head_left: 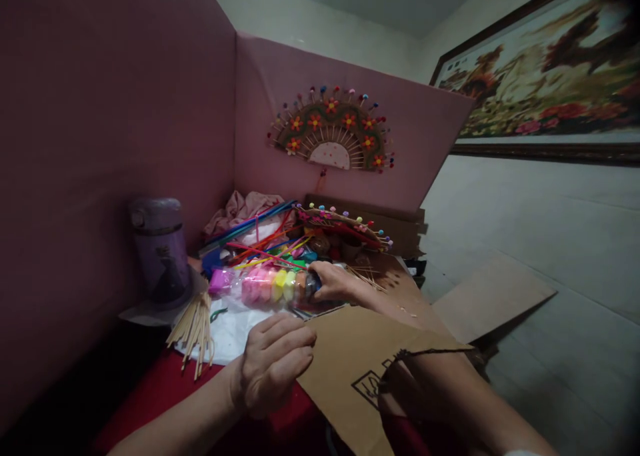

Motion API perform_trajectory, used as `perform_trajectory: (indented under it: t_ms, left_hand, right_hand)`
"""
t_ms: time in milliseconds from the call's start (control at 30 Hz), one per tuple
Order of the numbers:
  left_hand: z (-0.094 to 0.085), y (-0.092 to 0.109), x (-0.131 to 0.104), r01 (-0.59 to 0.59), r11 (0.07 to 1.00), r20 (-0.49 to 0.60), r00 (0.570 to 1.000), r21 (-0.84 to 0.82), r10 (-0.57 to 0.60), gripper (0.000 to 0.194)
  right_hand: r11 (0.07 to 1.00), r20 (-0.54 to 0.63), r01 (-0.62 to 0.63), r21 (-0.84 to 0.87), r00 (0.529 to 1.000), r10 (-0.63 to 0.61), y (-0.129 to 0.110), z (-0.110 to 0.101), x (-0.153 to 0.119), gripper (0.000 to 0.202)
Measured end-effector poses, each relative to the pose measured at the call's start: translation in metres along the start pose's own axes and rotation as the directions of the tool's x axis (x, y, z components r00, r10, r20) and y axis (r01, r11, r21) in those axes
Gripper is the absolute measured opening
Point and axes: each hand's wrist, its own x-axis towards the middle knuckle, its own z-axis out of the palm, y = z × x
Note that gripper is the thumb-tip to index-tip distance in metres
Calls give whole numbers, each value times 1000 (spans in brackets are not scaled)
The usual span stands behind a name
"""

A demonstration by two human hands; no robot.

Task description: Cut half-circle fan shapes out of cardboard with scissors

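Note:
My left hand (pixel 277 361) is closed around the left corner of a brown cardboard piece (pixel 345 353) with a curved cut-out and black printed marks. Its thumb is hidden. The cardboard slants across my right forearm. Farther forward, my right hand (pixel 333 281) grips the dark right end of a clear-wrapped row of modelling clay (pixel 280 284) in pink, yellow, brown and dark colours. Coloured pipe cleaners (pixel 265 253) lie just behind the clay. Left of my left hand, a bundle of thin wooden sticks (pixel 195 329) rests by a white sheet (pixel 237 326).
A purple bottle (pixel 163 256) stands at the left. One decorated fan (pixel 333 136) is on the pink panel (pixel 260 69); a second fan (pixel 345 226) lies below it. Loose sticks (pixel 367 277) are at the right, near a cardboard sheet (pixel 493 296). Red cloth (pixel 145 403) covers the front.

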Motion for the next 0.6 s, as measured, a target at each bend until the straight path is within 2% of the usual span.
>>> perform_trajectory:
  t_ms: [233,367,500,600]
  left_hand:
    - [-1,-2,0,35,999,-45,998,-6,-35,16]
    - [0,-1,0,35,999,-59,998,-10,-35,17]
    - [-1,3,1,26,999,-58,998,-19,-27,13]
    - [-6,5,4,68,997,-71,995,-28,-70,9]
  right_hand:
    - [994,-91,57,91,995,-49,6,-19,-9,58]
    - [959,-111,130,253,988,-105,8,-38,-17,50]
    - [846,-86,38,532,996,10,10,-57,-22,48]
    - [737,-128,1,676,985,116,8,-72,-19,49]
